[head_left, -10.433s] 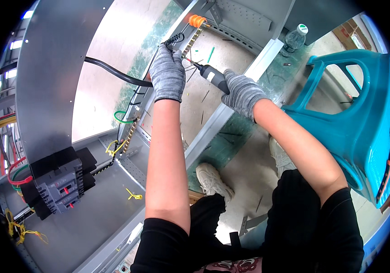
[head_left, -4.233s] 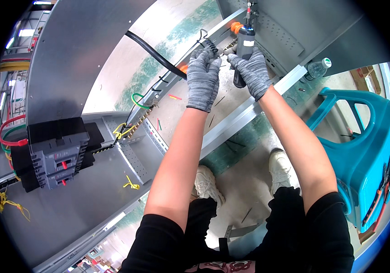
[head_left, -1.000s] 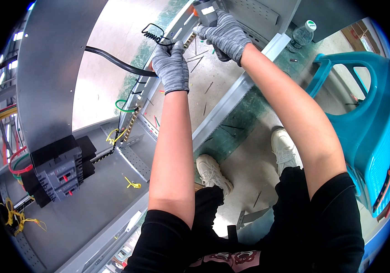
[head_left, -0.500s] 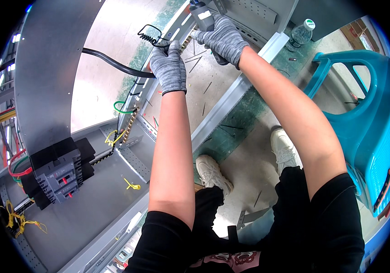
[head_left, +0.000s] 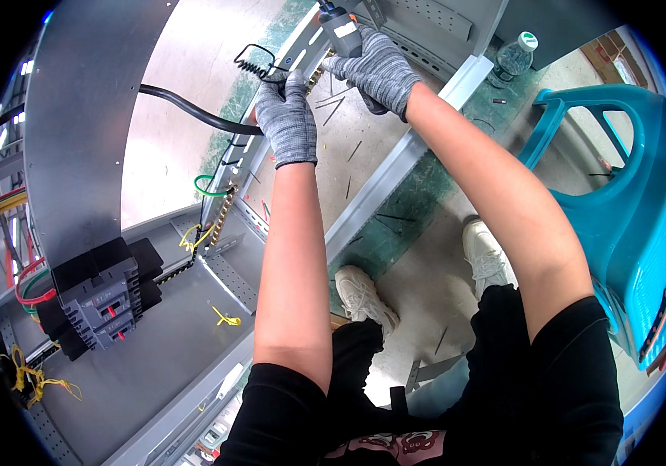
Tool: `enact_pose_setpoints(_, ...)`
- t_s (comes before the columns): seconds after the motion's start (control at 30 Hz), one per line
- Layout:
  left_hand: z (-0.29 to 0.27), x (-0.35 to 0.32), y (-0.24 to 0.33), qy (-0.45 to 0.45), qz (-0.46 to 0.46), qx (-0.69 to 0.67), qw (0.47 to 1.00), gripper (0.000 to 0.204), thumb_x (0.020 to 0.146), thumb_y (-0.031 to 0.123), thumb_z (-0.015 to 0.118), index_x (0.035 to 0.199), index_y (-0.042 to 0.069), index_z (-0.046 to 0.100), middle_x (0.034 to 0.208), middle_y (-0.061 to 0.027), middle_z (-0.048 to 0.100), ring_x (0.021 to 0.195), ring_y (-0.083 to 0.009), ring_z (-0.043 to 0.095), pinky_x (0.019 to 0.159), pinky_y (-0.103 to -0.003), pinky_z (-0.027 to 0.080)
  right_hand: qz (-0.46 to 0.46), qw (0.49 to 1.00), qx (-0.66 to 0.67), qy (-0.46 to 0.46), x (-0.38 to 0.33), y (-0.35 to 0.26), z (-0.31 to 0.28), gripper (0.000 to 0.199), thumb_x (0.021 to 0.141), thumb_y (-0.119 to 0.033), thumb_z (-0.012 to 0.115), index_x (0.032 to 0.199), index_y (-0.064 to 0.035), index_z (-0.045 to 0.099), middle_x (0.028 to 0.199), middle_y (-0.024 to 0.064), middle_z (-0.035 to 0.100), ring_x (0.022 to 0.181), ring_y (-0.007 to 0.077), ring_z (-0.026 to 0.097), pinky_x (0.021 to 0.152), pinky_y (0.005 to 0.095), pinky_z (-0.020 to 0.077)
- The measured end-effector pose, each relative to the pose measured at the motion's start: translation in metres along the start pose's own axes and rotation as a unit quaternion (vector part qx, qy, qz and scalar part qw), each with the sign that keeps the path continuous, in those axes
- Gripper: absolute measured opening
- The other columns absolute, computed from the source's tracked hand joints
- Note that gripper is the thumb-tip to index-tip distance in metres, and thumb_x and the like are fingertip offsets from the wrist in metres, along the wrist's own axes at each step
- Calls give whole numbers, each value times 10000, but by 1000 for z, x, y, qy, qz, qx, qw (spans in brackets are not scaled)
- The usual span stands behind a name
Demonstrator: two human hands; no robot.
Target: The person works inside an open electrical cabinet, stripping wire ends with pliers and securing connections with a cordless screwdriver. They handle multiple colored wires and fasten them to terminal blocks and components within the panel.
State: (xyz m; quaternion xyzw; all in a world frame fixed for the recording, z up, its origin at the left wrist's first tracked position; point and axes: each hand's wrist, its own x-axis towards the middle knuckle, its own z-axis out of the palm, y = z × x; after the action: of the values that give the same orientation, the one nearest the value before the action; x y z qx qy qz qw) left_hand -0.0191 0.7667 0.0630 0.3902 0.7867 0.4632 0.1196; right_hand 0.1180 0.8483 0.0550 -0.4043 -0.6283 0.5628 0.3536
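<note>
My right hand (head_left: pixel 379 74), in a grey knit glove, is wrapped round a grey and black cordless drill (head_left: pixel 340 31) at the top of the view. My left hand (head_left: pixel 286 116), gloved the same way, is closed at a slotted metal rail (head_left: pixel 302 48) of the cabinet frame. What its fingers grip is hidden. A thick black cable (head_left: pixel 193 115) runs in from the left and disappears behind that hand. Beside its fingertips is a coiled black wire (head_left: pixel 251 66).
A black and grey circuit breaker (head_left: pixel 104 303) sits on the metal panel at lower left, near yellow ties (head_left: pixel 226 317). On the right stand a turquoise plastic stool (head_left: pixel 620 186) with pliers (head_left: pixel 663 311) on it and a plastic bottle (head_left: pixel 511 62). Wire scraps litter the floor.
The drill and my right hand have shifted slightly left and tilted a little. My left hand has moved slightly down and stays at the rail.
</note>
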Motion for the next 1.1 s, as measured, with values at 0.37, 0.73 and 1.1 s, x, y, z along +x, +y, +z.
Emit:
enact_pose_setpoints(0.37, 0, -1, -1, 1, 1, -85, 996, 150, 874, 138, 628, 886, -11, 620, 743, -42, 611, 655, -96, 526, 634, -255, 452, -8, 1000, -11, 16, -4, 0, 2, 431, 705, -300, 775, 1006, -45, 604, 770, 60, 639, 691, 140, 611, 654, 292, 504)
enact_pose_setpoints(0.73, -32, 39, 68, 35, -2, 26, 999, 430, 802, 145, 689, 1153, -17, 501, 789, -53, 580, 696, -133, 561, 651, -269, 479, 35, 999, 16, -19, -3, -1, 34, 537, 729, -225, 748, 1165, -9, 521, 912, 110, 627, 809, 211, 609, 748, 321, 502)
enact_pose_setpoints(1.1, -41, 131, 20, -45, -46, 142, 988, 205, 750, 169, 650, 915, 59, 702, 861, -120, 697, 797, -219, 662, 778, -324, 496, 14, 999, -34, -6, -1, -23, 46, 678, 728, -195, 752, 1293, -6, 429, 1014, 113, 626, 876, 202, 611, 823, 302, 491)
